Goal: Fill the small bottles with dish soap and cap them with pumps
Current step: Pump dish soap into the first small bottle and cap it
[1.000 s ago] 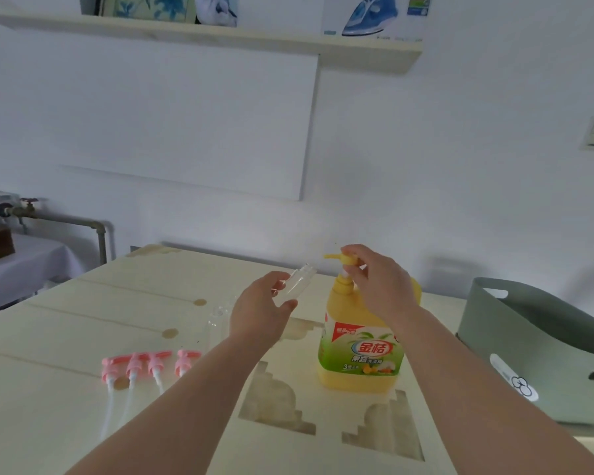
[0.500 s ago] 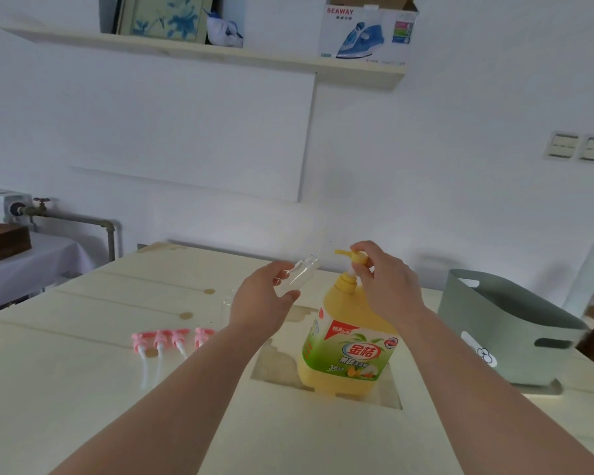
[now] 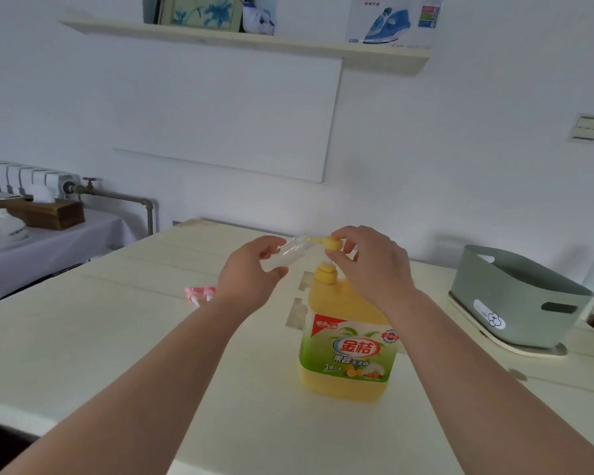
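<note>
Here, a pale table (image 3: 117, 337) holds a green bin (image 3: 515, 303) on the right and a big yellow soap jug (image 3: 347, 337) in the middle. The right hand (image 3: 371, 265) is above the jug, its fingers curled round the jug's yellow top (image 3: 333, 243). The left hand (image 3: 251, 279) is just beside it, fingers wrapped round a small clear bottle (image 3: 290, 252), which tilts with its mouth at the top's spout. Pink pumps (image 3: 201, 293) lie on the table behind the left wrist.

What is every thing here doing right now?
small bottle: tilted, looks empty, mouth at the pump head.
left hand: holds the small bottle.
right hand: pinches the pump head.
soap jug: upright, looks nearly full.
pink pumps: lying loose on the table.
grey basket: upright.
</note>
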`<move>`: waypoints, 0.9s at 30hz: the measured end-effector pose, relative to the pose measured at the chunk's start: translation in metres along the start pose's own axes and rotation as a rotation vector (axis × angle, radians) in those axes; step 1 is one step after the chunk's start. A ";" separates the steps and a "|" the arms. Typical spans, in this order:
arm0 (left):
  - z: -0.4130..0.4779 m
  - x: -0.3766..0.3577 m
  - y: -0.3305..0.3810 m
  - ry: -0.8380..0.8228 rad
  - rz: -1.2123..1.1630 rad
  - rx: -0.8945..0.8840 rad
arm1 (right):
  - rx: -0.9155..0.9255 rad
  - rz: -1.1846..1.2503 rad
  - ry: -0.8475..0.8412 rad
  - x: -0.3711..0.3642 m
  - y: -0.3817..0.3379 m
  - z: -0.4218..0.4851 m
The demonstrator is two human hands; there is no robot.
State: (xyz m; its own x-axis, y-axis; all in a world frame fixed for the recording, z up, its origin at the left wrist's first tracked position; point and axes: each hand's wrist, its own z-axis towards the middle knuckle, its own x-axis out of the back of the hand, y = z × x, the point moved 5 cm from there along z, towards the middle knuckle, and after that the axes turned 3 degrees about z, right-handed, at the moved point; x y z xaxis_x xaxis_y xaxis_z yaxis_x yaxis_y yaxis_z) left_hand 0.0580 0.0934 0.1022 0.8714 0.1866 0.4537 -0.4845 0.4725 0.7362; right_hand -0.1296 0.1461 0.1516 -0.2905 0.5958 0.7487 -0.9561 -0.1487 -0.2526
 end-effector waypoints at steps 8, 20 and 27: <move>-0.011 0.018 -0.006 -0.008 -0.001 -0.015 | -0.061 0.359 -0.016 -0.006 -0.003 -0.006; -0.009 0.012 0.000 -0.017 0.002 -0.043 | -0.129 0.490 -0.098 -0.007 0.003 0.004; -0.011 0.005 0.000 -0.030 0.009 -0.058 | -0.114 0.430 -0.140 -0.010 0.005 0.008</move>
State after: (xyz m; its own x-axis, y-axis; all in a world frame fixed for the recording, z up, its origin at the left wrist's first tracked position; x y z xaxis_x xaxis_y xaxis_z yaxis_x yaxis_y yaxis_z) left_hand 0.0635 0.1039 0.0987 0.8638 0.1658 0.4758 -0.4864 0.5204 0.7018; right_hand -0.1321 0.1332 0.1475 -0.6696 0.3856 0.6347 -0.7395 -0.2665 -0.6182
